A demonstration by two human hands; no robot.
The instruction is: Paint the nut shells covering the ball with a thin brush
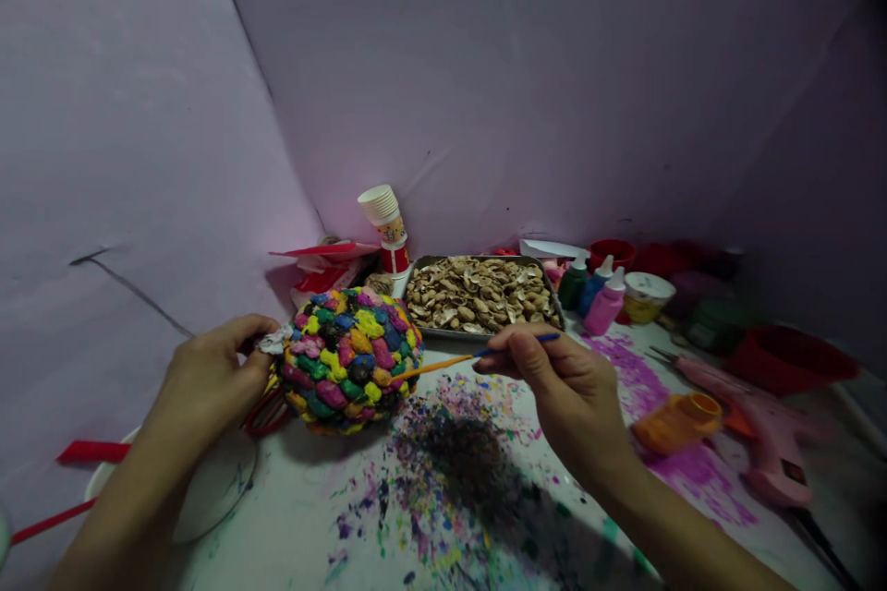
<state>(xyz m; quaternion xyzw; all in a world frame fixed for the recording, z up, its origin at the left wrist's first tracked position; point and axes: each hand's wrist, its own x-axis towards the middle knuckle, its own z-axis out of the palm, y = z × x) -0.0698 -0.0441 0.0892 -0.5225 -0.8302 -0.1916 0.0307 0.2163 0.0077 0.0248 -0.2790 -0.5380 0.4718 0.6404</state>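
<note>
My left hand (212, 374) pinches a whitish, crumpled end (275, 340) of a round ball (350, 360) covered in painted nutshells. The shells are pink, yellow, green, blue, orange and black. Between the thumb and fingers of my right hand (565, 388) is a thin paintbrush (443, 364) with a blue end and an orange length. Its tip touches, or nearly touches, the ball's right side. Below the ball, the white table (297, 517) is spattered with many paint colours.
A metal tray (450, 333) of nutshells stands behind. Stacked paper cups (381, 208) are left of it; paint bottles (604, 303) are to its right. At right lie an orange paint bottle (675, 425) and a pink glue gun (752, 406). Red-handled scissors (267, 416) lie beneath my left hand.
</note>
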